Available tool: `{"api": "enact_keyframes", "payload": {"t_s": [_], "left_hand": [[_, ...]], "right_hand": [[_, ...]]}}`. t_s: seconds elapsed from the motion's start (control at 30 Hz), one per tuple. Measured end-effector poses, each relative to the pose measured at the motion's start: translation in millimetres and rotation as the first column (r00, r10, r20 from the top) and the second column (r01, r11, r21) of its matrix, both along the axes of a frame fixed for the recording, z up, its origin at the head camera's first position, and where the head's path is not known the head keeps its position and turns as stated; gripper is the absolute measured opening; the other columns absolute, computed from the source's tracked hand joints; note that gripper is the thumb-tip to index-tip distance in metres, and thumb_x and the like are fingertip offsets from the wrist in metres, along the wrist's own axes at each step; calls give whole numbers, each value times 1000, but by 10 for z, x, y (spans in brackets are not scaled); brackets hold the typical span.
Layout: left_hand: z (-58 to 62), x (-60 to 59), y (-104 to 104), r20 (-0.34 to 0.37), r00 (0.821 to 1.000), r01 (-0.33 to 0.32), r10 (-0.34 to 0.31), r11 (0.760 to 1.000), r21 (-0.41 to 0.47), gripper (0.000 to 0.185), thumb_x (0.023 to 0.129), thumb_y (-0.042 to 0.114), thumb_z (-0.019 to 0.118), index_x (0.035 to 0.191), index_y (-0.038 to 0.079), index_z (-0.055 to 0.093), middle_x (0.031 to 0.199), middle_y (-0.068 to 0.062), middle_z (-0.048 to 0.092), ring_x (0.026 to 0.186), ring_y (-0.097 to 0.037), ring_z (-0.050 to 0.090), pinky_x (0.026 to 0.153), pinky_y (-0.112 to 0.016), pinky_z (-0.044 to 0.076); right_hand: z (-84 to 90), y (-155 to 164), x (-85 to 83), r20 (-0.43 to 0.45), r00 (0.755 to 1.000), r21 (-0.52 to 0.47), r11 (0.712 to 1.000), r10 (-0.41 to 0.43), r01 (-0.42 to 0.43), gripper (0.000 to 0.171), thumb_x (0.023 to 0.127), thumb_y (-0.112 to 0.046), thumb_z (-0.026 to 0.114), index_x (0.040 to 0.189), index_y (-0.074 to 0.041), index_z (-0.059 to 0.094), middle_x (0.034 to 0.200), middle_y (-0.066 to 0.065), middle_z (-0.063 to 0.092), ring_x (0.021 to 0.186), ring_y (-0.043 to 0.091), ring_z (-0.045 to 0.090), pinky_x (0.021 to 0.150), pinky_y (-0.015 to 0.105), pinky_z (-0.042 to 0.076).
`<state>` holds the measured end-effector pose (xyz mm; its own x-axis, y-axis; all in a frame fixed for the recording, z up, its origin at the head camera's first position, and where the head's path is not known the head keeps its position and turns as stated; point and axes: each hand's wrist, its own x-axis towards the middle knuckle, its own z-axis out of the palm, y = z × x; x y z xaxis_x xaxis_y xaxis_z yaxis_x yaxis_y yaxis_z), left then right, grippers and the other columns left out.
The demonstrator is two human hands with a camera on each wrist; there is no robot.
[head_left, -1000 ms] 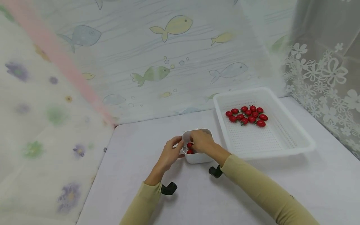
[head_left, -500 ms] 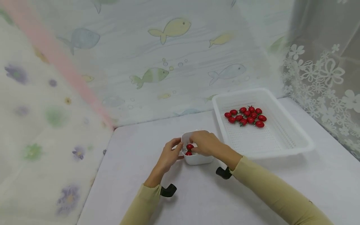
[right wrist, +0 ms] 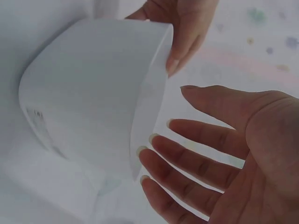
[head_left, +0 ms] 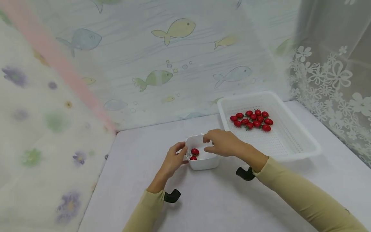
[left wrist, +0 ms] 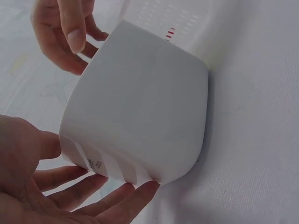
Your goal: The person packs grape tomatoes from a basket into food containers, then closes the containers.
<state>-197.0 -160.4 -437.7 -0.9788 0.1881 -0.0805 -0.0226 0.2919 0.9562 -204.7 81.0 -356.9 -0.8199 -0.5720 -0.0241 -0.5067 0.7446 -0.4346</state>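
Observation:
A small white square container (head_left: 204,164) stands on the white table, with two red cherry tomatoes (head_left: 195,151) visible at its left side. My left hand (head_left: 174,159) holds the container's left side. In the left wrist view its thumb lies at the rim and its fingertips (left wrist: 149,186) touch the outer wall. Over the container's right rim is my right hand (head_left: 223,142), fingers spread and nothing in them. The right wrist view shows that hand's fingertips (right wrist: 154,137) close to the container's rim.
To the right, behind my right arm, a large white perforated basket (head_left: 263,141) holds several more cherry tomatoes (head_left: 256,123). Curtains printed with fish (head_left: 181,28) and flowers (head_left: 32,157) bound the table at the back and left. A lace curtain (head_left: 337,75) hangs at the right.
My right hand has come up out of the container and moved right to its rim, with its fingers opening. The left hand has kept its hold; the tomatoes in the container stay put.

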Motion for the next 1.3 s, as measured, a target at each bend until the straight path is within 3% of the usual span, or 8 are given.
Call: {"api": "enact_keyframes", "payload": {"t_s": [0.4, 0.9, 1.3], "left_hand": [[-15, -6, -5, -15, 1000, 11, -11, 1000, -27, 41, 109, 22, 51, 146, 2, 51, 153, -22, 46, 136, -43, 52, 87, -46, 62], [-39, 2, -17, -10, 1000, -10, 10, 1000, -26, 44, 109, 25, 52, 147, 4, 49, 153, -20, 46, 135, -43, 53, 89, -47, 61], [-2, 14, -4, -8, 1000, -5, 5, 1000, -23, 42, 109, 22, 51, 146, 2, 50, 152, -21, 46, 133, -43, 53, 88, -44, 62]], "right_hand": [[118, 317, -84, -4, 1000, -54, 999, -6, 5, 24, 95, -24, 73, 115, -9, 72, 114, 7, 70, 104, 29, 66, 75, 36, 60], [201, 913, -156, -45, 998, -105, 994, -38, 33, 20, 93, -17, 75, 108, -5, 73, 105, 4, 71, 91, 19, 65, 77, 38, 60], [250, 1290, -352, -25, 995, -43, 995, -94, 93, 21, 92, -19, 76, 106, -3, 73, 101, 4, 71, 93, 24, 64, 78, 45, 59]]}}
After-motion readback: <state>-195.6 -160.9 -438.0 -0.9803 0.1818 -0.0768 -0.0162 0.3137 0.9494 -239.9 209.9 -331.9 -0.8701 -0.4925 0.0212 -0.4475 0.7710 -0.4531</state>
